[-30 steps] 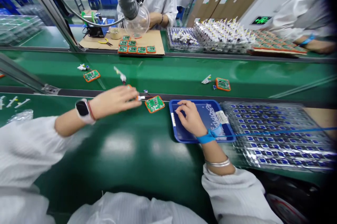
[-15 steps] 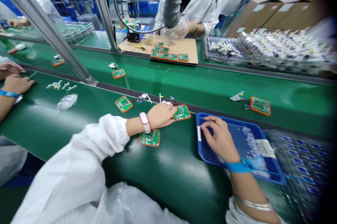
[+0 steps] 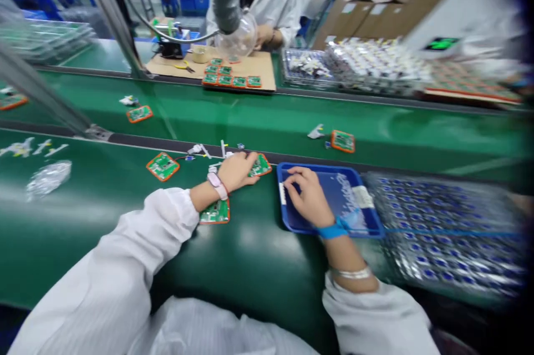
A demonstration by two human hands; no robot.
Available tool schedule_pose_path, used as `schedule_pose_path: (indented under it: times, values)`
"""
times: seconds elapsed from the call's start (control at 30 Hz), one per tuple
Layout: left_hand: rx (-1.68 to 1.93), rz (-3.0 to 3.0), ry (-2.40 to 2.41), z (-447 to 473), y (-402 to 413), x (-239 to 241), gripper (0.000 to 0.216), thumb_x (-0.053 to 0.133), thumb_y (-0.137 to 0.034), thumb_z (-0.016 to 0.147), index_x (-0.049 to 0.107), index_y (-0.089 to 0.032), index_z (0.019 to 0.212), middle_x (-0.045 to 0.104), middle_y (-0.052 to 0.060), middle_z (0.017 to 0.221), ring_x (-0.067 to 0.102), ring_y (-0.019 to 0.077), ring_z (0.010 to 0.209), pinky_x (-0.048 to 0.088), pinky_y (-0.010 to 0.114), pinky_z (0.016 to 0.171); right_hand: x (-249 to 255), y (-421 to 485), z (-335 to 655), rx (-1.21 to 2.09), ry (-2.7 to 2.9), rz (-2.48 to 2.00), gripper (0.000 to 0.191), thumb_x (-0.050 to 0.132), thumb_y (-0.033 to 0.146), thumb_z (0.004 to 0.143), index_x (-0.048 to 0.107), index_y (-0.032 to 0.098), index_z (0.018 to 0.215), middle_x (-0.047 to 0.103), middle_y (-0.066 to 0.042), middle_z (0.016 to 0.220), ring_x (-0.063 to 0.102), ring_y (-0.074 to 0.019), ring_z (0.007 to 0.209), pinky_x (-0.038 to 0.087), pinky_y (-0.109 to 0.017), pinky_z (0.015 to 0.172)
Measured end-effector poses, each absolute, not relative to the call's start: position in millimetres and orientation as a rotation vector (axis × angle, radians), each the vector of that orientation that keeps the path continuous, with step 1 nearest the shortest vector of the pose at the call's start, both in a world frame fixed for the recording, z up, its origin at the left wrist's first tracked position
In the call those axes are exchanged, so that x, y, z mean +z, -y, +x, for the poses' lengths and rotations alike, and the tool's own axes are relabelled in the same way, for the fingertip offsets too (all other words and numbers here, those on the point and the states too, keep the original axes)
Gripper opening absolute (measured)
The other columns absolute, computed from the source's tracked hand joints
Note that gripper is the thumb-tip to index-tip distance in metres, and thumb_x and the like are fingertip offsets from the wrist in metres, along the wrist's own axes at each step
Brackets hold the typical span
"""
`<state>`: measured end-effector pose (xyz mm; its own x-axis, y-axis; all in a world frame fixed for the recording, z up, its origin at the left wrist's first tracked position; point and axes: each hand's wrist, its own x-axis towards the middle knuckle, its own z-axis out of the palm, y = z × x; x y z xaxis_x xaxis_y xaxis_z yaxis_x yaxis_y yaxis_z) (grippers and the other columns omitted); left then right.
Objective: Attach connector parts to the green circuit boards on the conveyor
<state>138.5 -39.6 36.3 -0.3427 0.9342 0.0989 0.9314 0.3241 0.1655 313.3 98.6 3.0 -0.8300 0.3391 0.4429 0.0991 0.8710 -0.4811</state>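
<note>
So, we have the left hand point(image 3: 236, 171) lying flat, fingers together, tips on a green circuit board point(image 3: 261, 166) with an orange frame, near the far edge of the green bench point(image 3: 258, 271). We can't tell if it's pinching anything. Its wrist, wearing a smartwatch point(image 3: 217, 185) with a pink strap, sits just above a second framed board point(image 3: 214, 212), partly covered by the hand's forearm. We see a third framed board point(image 3: 162, 166) further left, with a thin wire running from it toward small white connectors point(image 3: 204, 150) by the far edge.

We have the right hand point(image 3: 306, 196) inside a blue plastic tray point(image 3: 321, 166), fingers curled together, tips down. We can't tell if it holds a part. Small white parts point(image 3: 346, 193) lie heaped at the tray's right side. Blister trays point(image 3: 442, 232) of blue-topped parts sit just right of it. Across the belt, a co-worker's hands point(image 3: 265, 38) sit behind a cardboard sheet point(image 3: 262, 68) carrying more boards, beside a clear extraction hood point(image 3: 237, 35).
</note>
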Motion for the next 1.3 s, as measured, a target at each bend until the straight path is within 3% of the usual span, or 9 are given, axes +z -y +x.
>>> schedule_pose_path:
  times: [0.17, 0.3, 0.43, 0.53, 0.7, 0.8, 0.87, 1.03, 1.3]
  values:
    - [0.774, 1.606, -2.559, 86, 15, 74, 0.065, 0.071, -0.053, 0.066, 0.045, -0.016, 0.112, 0.062, 0.005, 0.088, 0.061, 0.0208, 0.078, 0.044, 0.028, 0.067, 5, -103, 322, 0.627, 2.459, -0.419, 0.008, 0.047, 0.019, 0.084, 0.052, 0.020, 0.078, 0.055, -0.010, 0.102, 0.050, -0.0237, 0.102, 0.039, -0.045, 0.090]
    - [0.958, 1.623, -2.729, 30, -11, 86, 0.068, 0.068, -0.053, 0.072, 0.040, -0.012, 0.118, 0.058, 0.007, 0.101, 0.055, 0.0178, 0.089, 0.043, 0.031, 0.080, 1, -109, 328, 0.635, 2.445, -0.455, 0.008, 0.047, 0.018, 0.083, 0.052, 0.020, 0.077, 0.055, -0.010, 0.102, 0.051, -0.0237, 0.101, 0.039, -0.045, 0.089]
    - [0.816, 1.625, -2.755, -4, -24, 61, 0.071, 0.075, -0.040, 0.069, 0.039, -0.008, 0.122, 0.056, 0.012, 0.111, 0.052, 0.0218, 0.100, 0.041, 0.036, 0.089, -5, -111, 329, 0.633, 2.454, -0.441, 0.007, 0.048, 0.019, 0.082, 0.053, 0.020, 0.077, 0.055, -0.010, 0.101, 0.051, -0.0244, 0.101, 0.039, -0.045, 0.087]
    - [0.704, 1.600, -2.736, 3, -3, 45, 0.061, 0.074, -0.031, 0.071, 0.045, -0.008, 0.120, 0.057, 0.014, 0.113, 0.052, 0.0240, 0.104, 0.041, 0.037, 0.092, -4, -110, 327, 0.623, 2.451, -0.416, 0.008, 0.049, 0.019, 0.082, 0.053, 0.020, 0.076, 0.056, -0.010, 0.100, 0.052, -0.0246, 0.099, 0.040, -0.045, 0.086]
    - [0.709, 1.828, -2.453, 83, 109, 48, 0.035, 0.056, -0.041, 0.084, 0.054, -0.016, 0.108, 0.061, 0.008, 0.109, 0.055, 0.0224, 0.103, 0.042, 0.037, 0.092, 11, -84, 321, 0.693, 2.346, -0.426, 0.009, 0.050, 0.022, 0.083, 0.054, 0.020, 0.075, 0.056, -0.009, 0.100, 0.052, -0.0240, 0.100, 0.040, -0.044, 0.087]
    - [0.521, 1.815, -2.341, 130, 177, 44, 0.064, 0.062, -0.060, 0.073, 0.051, -0.016, 0.118, 0.060, 0.012, 0.109, 0.055, 0.0275, 0.101, 0.045, 0.040, 0.086, 23, -46, 311, 0.925, 2.332, -0.374, 0.010, 0.049, 0.023, 0.085, 0.054, 0.021, 0.076, 0.055, -0.009, 0.101, 0.052, -0.0219, 0.101, 0.042, -0.040, 0.087]
    - [0.499, 1.786, -2.359, 144, 198, 34, 0.070, 0.062, -0.062, 0.071, 0.048, -0.017, 0.122, 0.058, 0.013, 0.114, 0.052, 0.0295, 0.106, 0.043, 0.043, 0.090, 27, -19, 303, 1.108, 2.361, -0.310, 0.011, 0.048, 0.023, 0.086, 0.053, 0.021, 0.077, 0.054, -0.009, 0.102, 0.053, -0.0205, 0.101, 0.043, -0.038, 0.087]
    - [0.633, 1.843, -2.236, 132, 172, 15, 0.069, 0.063, -0.061, 0.071, 0.048, -0.018, 0.122, 0.058, 0.012, 0.115, 0.049, 0.0275, 0.111, 0.038, 0.042, 0.097, 17, 12, 287, 1.297, 2.405, -0.245, 0.010, 0.048, 0.023, 0.086, 0.052, 0.021, 0.077, 0.053, -0.009, 0.103, 0.052, -0.0211, 0.103, 0.043, -0.040, 0.090]
    - [0.712, 2.003, -1.968, 131, 123, 12, 0.061, 0.068, -0.052, 0.072, 0.051, -0.021, 0.122, 0.054, 0.010, 0.126, 0.043, 0.0262, 0.121, 0.032, 0.040, 0.101, -8, -7, 287, 1.137, 2.309, -0.474, 0.012, 0.047, 0.024, 0.085, 0.052, 0.021, 0.074, 0.053, -0.009, 0.098, 0.052, -0.0220, 0.099, 0.042, -0.042, 0.090]
